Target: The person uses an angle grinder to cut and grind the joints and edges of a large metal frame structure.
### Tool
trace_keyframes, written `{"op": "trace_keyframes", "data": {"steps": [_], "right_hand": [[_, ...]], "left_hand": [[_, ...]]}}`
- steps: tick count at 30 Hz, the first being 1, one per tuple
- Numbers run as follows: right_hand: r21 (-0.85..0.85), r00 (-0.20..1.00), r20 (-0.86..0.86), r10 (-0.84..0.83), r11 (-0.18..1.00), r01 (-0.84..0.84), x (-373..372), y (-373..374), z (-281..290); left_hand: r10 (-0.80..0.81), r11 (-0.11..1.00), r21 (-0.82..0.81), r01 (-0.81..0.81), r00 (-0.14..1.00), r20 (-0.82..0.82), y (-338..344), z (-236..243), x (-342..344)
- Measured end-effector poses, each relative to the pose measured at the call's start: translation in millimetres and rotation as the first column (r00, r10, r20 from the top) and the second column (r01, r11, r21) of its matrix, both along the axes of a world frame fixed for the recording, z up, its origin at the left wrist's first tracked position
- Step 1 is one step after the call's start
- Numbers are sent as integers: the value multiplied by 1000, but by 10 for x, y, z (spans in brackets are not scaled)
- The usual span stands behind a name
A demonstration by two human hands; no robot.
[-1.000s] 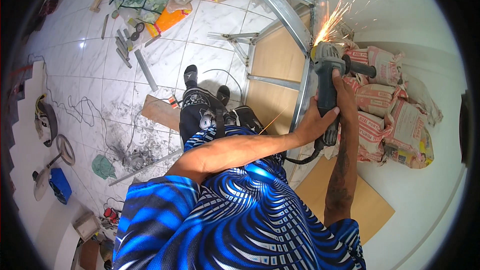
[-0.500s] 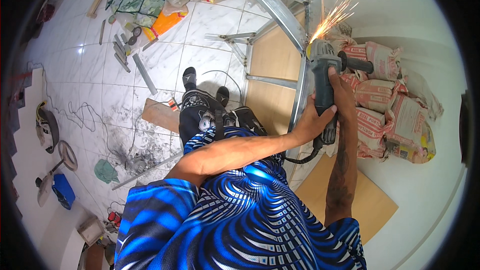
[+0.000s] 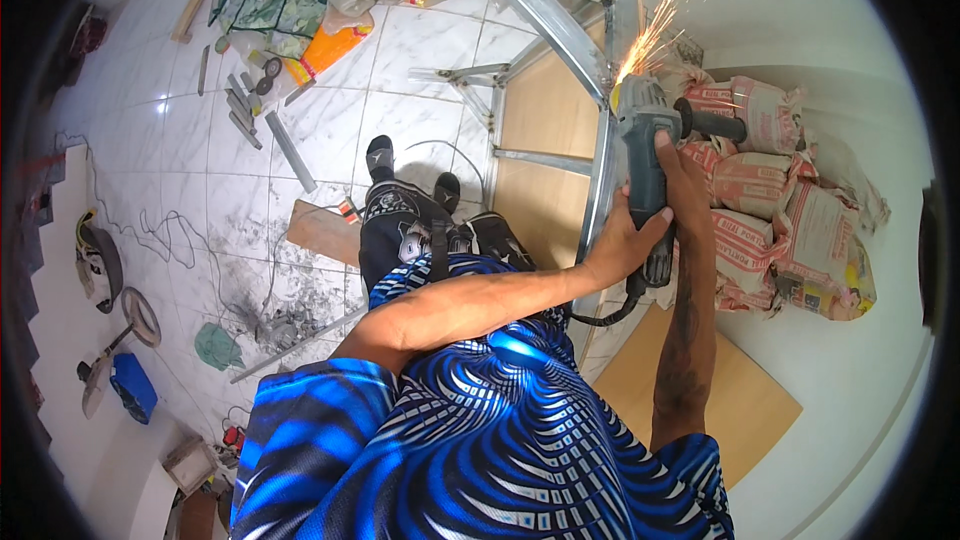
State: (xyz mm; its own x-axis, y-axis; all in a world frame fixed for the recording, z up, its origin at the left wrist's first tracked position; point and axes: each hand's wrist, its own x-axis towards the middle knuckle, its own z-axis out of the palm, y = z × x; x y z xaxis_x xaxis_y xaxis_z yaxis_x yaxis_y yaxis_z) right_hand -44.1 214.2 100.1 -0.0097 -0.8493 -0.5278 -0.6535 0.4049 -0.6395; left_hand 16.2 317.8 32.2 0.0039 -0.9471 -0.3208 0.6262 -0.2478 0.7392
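Both of my hands are closed round the body of a dark angle grinder. My left hand wraps the rear of the body near the cord, and my right hand grips it from the right, its thumb lying along the top. The grinder's head meets a silvery metal frame at the upright member on its right side. Orange sparks spray upward from that spot. The disc itself is mostly hidden by the head and the glare. The side handle juts out to the right, ungripped.
Stacked cement bags stand right of the grinder against the wall. A wooden board lies below them. Metal offcuts, a wood piece and a loose cable lie on the tiled floor. The grinder's cord passes beside my waist.
The grinder and both hands keep nearly the same place and grip. The spark spray has changed shape slightly, and the view has shifted a little.
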Motion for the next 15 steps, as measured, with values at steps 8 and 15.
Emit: {"op": "trace_keyframes", "data": {"steps": [8, 15], "right_hand": [[-22, 1000, -30, 10, 1000, -11, 38, 42, 32], [-26, 999, -38, 33, 999, -34, 113, 23, 92]], "left_hand": [[5, 1000, 5, -5, 1000, -18, 13, -48, -30], [7, 1000, -19, -7, 1000, 9, 20, 6, 20]]}}
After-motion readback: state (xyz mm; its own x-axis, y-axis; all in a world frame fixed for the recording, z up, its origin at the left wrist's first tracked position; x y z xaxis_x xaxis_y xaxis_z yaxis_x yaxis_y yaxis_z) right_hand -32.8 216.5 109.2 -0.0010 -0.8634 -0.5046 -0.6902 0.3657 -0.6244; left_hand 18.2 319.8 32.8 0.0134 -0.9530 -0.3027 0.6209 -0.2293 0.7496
